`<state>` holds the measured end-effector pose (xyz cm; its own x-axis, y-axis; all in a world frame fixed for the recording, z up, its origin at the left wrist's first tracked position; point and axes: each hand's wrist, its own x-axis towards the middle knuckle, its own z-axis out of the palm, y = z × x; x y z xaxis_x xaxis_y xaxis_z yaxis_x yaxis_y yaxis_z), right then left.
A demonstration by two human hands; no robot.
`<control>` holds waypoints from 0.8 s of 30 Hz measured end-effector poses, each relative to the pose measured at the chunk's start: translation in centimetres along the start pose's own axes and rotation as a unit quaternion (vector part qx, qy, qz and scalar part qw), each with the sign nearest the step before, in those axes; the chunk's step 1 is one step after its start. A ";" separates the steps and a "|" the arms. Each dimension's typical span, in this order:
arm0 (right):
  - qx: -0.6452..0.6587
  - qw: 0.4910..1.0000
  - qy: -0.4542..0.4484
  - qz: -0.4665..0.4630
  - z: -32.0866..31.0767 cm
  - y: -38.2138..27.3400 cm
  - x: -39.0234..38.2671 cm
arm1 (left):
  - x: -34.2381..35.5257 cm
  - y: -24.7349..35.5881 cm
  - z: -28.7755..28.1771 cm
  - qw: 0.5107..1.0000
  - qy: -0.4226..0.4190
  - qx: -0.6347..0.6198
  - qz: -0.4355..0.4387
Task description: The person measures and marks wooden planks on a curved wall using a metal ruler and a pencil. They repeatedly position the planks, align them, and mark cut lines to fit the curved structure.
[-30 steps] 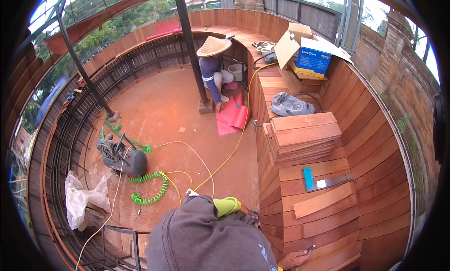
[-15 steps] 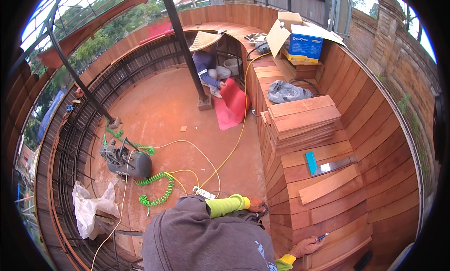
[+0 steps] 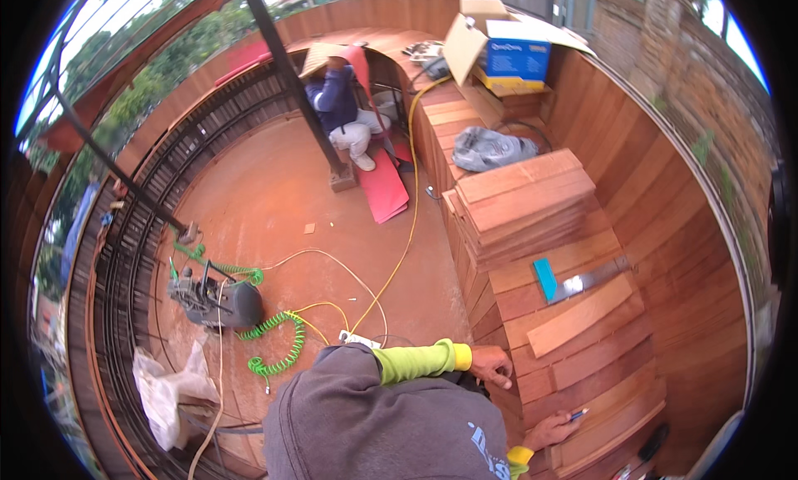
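Note:
My left hand (image 3: 490,366), in a yellow-cuffed sleeve across my grey top, has loosely curled fingers beside the bench's front edge; whatever they may hold is hidden. Lower right, my right hand (image 3: 550,430) grips a blue pencil (image 3: 578,414) over a reddish plank (image 3: 607,434) on the slatted bench. A short loose board (image 3: 573,318) lies above it, near a teal-handled steel square (image 3: 544,279). Farther up are a stack of boards (image 3: 519,189) and a grey bundle (image 3: 490,150).
A co-worker (image 3: 341,106) crouches by a post (image 3: 291,81), lifting red sheeting. An air compressor (image 3: 216,301), green coiled hose (image 3: 278,364), yellow cable (image 3: 407,247), power strip (image 3: 357,339) and white sack (image 3: 170,388) are on the floor. A cardboard box (image 3: 515,56) sits atop the bench.
My left hand has moved right toward the bench edge, and my right hand slightly right and up with the pencil. The co-worker has raised red sheeting to head height. The view has shifted.

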<state>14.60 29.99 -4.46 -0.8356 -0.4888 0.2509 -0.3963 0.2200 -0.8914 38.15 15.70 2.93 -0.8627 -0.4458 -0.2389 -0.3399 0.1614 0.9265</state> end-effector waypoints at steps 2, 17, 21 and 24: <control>0.040 0.998 -0.013 0.037 0.6 -1.8 0.5 | 0.7 -1.3 -0.6 0.999 0.004 0.022 0.041; -0.070 0.996 -0.004 0.061 2.0 -6.4 -1.3 | 6.7 1.4 -4.6 0.983 0.150 0.051 0.096; -0.116 0.990 0.010 0.073 3.3 -7.5 -1.2 | 9.2 0.3 -6.2 0.968 0.170 0.156 0.095; -0.155 0.985 0.022 0.067 4.2 -7.7 -0.9 | 11.1 0.3 -7.0 0.946 0.165 0.253 0.115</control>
<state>19.98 25.19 0.57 -0.9010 -0.4029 0.1607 -0.3729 0.5304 -0.7613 31.09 4.62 2.59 -0.8004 -0.5846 0.1325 -0.3653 0.6509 0.6655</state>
